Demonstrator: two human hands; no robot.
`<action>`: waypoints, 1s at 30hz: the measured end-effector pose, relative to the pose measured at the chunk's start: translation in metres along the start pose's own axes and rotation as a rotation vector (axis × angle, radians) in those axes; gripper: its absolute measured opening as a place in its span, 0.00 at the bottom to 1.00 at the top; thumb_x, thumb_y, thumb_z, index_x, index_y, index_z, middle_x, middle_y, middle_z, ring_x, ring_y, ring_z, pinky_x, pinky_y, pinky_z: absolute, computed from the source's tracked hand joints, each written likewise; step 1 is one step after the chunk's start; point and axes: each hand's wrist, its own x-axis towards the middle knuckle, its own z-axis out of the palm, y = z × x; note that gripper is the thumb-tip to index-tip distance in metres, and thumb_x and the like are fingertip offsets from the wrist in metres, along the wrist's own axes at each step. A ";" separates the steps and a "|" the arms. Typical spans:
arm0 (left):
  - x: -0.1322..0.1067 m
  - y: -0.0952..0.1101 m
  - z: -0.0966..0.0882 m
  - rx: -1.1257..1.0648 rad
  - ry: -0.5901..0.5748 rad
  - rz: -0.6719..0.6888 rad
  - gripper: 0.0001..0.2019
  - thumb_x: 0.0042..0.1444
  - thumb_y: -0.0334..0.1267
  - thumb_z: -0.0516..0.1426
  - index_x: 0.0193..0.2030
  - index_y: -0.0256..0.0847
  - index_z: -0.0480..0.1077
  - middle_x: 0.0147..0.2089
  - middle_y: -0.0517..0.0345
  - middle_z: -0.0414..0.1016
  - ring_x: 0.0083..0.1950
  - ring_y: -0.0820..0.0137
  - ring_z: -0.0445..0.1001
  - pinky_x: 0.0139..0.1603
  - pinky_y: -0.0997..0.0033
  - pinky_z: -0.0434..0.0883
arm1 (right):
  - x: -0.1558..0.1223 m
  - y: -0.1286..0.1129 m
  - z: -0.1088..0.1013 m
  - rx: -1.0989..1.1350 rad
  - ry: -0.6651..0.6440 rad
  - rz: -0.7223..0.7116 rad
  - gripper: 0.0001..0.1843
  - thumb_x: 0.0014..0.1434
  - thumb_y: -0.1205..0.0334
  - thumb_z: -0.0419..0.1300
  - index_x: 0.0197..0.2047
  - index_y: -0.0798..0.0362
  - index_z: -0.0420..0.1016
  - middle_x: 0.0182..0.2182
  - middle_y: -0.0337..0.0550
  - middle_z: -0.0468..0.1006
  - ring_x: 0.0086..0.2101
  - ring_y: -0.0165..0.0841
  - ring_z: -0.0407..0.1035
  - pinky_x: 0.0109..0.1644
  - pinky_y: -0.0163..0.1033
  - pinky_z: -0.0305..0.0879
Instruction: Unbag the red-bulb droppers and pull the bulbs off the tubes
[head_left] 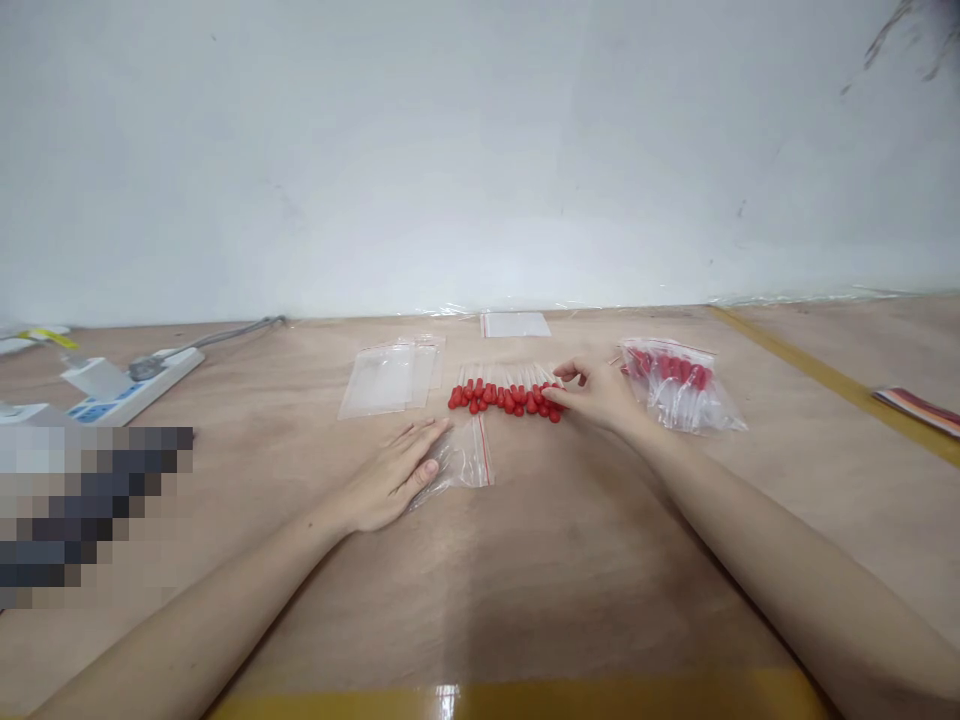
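Observation:
Thin, clear droppers with red bulbs (pixel 510 397) lie side by side in a row, bulbs toward me. At the right end of the row, my right hand (pixel 592 395) touches the droppers with thumb and forefinger a little apart. My left hand (pixel 397 475) rests flat with its fingers stretched out, over the left part of a clear zip bag (pixel 469 460) with a red seal line. Part of that bag is hidden under the hand. Another zip bag (pixel 686 405), filled with several red-bulbed droppers, lies right of my right hand.
Several flat zip bags (pixel 379 380) overlap at the back left of the row. A white slip or flat bag (pixel 516 325) lies near the wall. On the left stand a power strip (pixel 161 375) and a white plug (pixel 97 380). A striped item (pixel 919 410) lies far right.

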 end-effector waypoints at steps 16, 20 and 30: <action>0.000 -0.004 0.003 0.013 -0.022 0.003 0.28 0.62 0.48 0.37 0.66 0.38 0.39 0.67 0.53 0.44 0.67 0.62 0.42 0.66 0.56 0.45 | -0.048 -0.053 0.036 0.364 -0.770 0.077 0.15 0.44 0.52 0.61 0.21 0.56 0.69 0.17 0.34 0.64 0.21 0.23 0.56 0.24 0.30 0.52; 0.001 -0.003 0.002 0.010 -0.039 -0.001 0.32 0.60 0.51 0.41 0.66 0.37 0.39 0.67 0.50 0.43 0.67 0.60 0.40 0.66 0.54 0.43 | -0.036 -0.043 0.022 0.311 -0.849 0.109 0.16 0.41 0.51 0.64 0.22 0.56 0.69 0.17 0.33 0.64 0.20 0.23 0.56 0.23 0.30 0.51; 0.020 -0.024 0.016 -0.495 0.328 -0.228 0.25 0.50 0.51 0.56 0.52 0.40 0.62 0.46 0.52 0.70 0.47 0.65 0.69 0.47 0.66 0.66 | 0.028 0.025 -0.065 -0.314 -0.033 0.346 0.19 0.43 0.44 0.59 0.30 0.52 0.72 0.30 0.44 0.74 0.30 0.36 0.67 0.32 0.39 0.59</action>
